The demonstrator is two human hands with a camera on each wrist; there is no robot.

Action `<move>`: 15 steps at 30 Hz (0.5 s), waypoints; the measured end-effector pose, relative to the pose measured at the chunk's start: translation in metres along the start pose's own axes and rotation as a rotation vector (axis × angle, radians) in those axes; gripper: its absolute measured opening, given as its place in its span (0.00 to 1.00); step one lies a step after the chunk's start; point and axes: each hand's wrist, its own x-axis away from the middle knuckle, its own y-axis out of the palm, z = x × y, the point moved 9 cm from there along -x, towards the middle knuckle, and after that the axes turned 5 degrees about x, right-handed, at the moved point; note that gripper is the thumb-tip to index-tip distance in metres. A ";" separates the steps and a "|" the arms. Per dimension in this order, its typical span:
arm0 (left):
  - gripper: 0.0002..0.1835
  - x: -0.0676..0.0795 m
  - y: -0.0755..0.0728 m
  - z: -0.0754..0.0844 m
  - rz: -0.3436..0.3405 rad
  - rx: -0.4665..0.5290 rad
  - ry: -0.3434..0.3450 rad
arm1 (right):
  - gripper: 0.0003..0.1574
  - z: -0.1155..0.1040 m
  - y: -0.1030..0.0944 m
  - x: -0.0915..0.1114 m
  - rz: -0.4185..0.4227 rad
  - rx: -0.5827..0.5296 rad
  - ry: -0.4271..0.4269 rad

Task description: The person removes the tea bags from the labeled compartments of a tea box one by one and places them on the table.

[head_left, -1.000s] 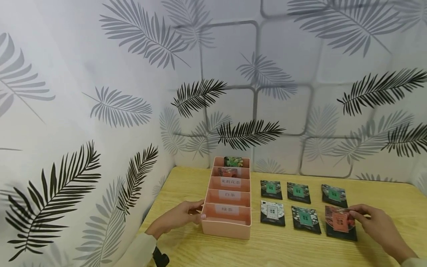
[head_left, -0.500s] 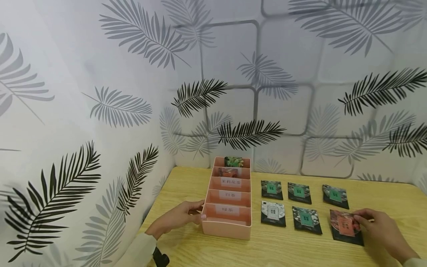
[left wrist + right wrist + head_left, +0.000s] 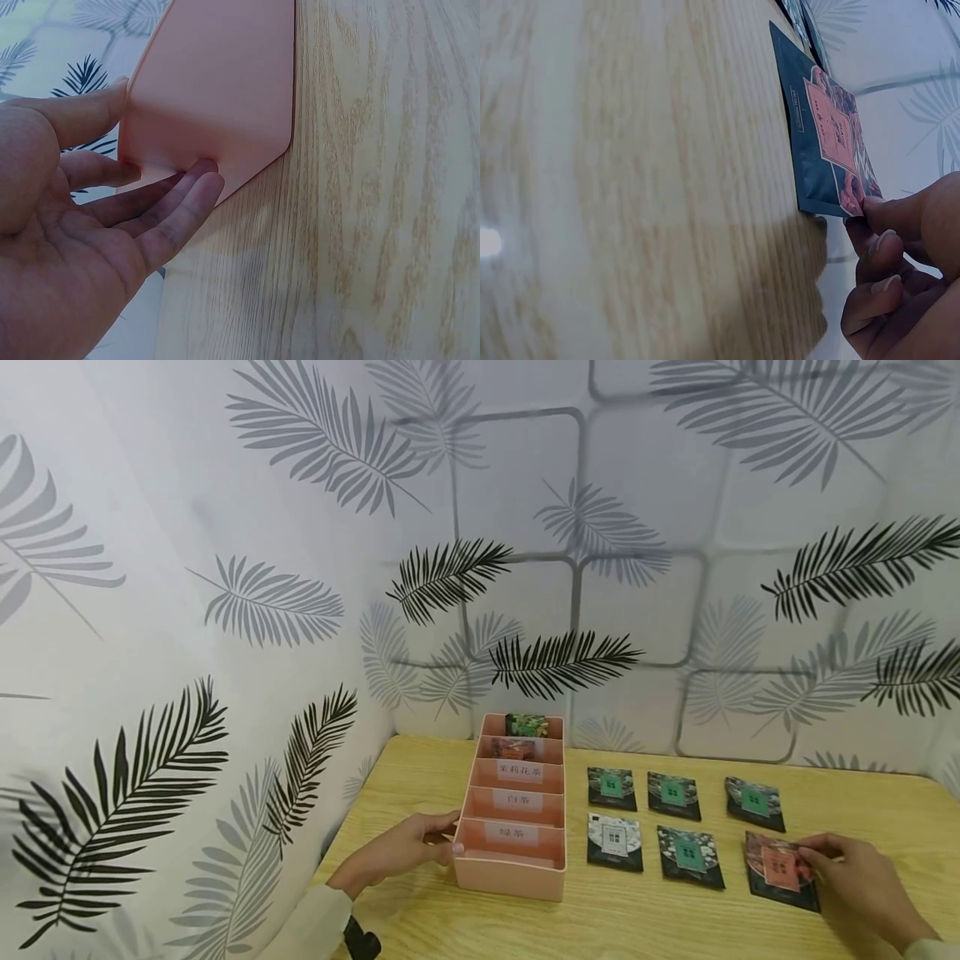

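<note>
A long pink divided box stands on the wooden table, with labelled compartments in a row from near to far. My left hand holds it at the near left corner; in the left wrist view, thumb and fingers lie against the pink wall. At the right, my right hand pinches the right edge of a tea packet with a red label between thumb and finger. Seen from the right wrist, this red tea packet lies low over the table, its held corner between the fingertips.
Several dark tea packets lie right of the box: three with green labels along the back, one white-label packet and one green-label packet in front. The box's two far compartments hold a green packet and a red packet. A patterned wall rises behind.
My right hand has moved slightly right and down, shifting the red-label tea packet with it, away from the green-label packet behind. My left hand and the box have stayed put.
</note>
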 end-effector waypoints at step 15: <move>0.36 0.001 0.002 0.004 -0.008 -0.012 0.017 | 0.20 0.005 0.005 -0.004 0.013 -0.014 -0.001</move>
